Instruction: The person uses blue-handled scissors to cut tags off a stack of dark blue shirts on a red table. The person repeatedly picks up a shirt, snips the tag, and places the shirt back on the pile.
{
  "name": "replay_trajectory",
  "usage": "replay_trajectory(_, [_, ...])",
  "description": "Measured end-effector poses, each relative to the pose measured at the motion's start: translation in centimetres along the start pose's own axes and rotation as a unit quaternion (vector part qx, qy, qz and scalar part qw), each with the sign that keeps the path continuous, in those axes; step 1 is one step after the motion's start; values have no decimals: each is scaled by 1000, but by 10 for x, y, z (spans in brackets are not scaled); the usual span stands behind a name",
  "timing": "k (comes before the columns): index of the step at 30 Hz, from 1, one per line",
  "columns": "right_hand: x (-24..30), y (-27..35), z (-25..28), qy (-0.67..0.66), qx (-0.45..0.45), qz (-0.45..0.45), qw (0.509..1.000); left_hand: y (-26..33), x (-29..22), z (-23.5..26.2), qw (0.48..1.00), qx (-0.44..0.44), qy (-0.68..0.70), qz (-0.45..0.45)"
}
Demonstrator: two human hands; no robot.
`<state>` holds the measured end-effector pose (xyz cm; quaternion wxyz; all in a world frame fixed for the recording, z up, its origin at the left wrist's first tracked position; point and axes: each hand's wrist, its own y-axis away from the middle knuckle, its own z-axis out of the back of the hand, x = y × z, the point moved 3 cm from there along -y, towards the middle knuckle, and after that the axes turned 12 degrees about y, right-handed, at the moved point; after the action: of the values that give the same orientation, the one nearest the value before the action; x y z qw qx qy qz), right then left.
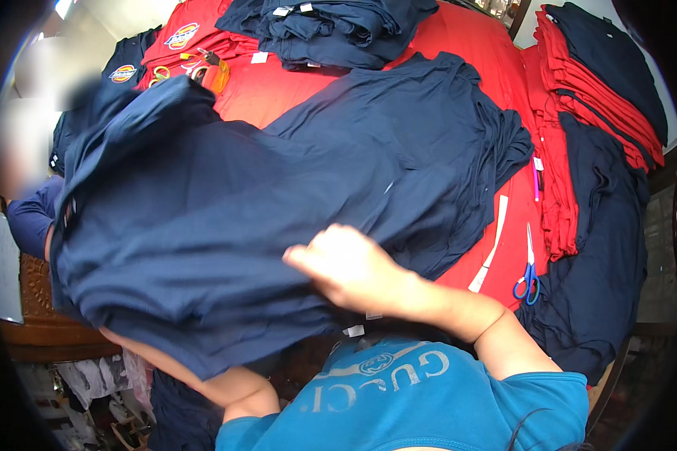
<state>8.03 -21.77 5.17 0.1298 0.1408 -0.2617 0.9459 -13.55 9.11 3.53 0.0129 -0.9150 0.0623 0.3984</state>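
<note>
A large navy shirt (226, 203) spreads across the left and middle, its left part raised and blurred by motion. My left forearm (162, 362) runs under its near left edge, and the cloth covers my left hand. Over the shirt's near middle is my right hand (346, 267), thumb toward the left and the other fingers curled in. Brightness and blur hide whether cloth is between those fingers. Farther right, more navy cloth (429, 113) lies in folds on a red cloth surface (474, 37).
Blue-handled scissors (528, 282) and a pale strip (491, 244) lie at right. Folded red and navy garments (602, 83) are stacked at far right. Another navy pile (323, 34) sits at the back, near an orange-handled tool (220, 75). Another person's sleeve (31, 218) shows at left.
</note>
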Motion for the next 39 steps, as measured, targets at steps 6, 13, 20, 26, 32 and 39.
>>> replay_trajectory(6, [36,82,-77,88,179,26,979,-60,4,139,993,-60,71,68])
replay_trajectory(13, [17,106,-70,-77,217,-74,970,-90,20,153,991,132,21,24])
replay_trajectory(20, [-11,18,-64,-87,-14,-78,993,-37,15,22,979,145,-10,-144])
replay_trajectory(26, [-40,-117,-98,-137,-176,-185,957,-106,-52,-168,914,281,39,-290])
replay_trajectory(32, [66,-185,-101,-470,-265,-254,803,-3,-51,-313,846,489,21,-214])
replay_trajectory(39, [47,-66,-129,-448,-154,-285,834,159,92,-380,672,718,-182,-2])
